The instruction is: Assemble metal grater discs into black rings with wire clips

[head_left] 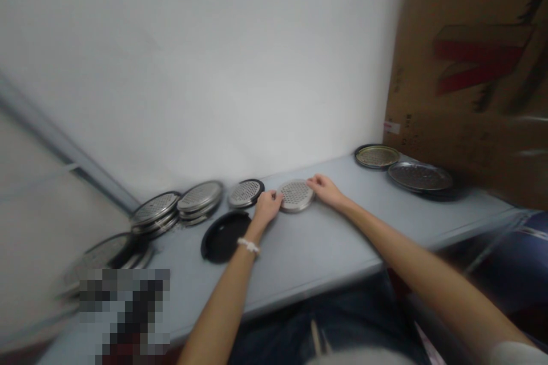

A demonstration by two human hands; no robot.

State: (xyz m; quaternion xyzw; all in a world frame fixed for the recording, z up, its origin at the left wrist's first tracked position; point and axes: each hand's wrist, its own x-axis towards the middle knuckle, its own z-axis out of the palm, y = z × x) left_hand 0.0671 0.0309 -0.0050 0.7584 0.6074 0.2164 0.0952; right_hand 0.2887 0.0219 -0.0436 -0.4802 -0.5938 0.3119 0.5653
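Between my two hands is a round silver disc (295, 195) with many small holes, at the middle of the grey table. My left hand (269, 205), with a white band on its wrist, pinches the disc's left edge. The fingers of my right hand (320, 185) are closed on its upper right edge. Just left of my left hand lies a smaller perforated disc with a black rim (246, 193). A round black tray (225, 236) lies nearer the front, partly behind my left wrist.
Stacks of silver discs (200, 197) stand along the wall at the left. At the right lie a yellowish perforated disc (377, 155) and a dark round plate (420, 175), beside a large cardboard box (462, 142). The table's front edge (317, 287) runs near my lap.
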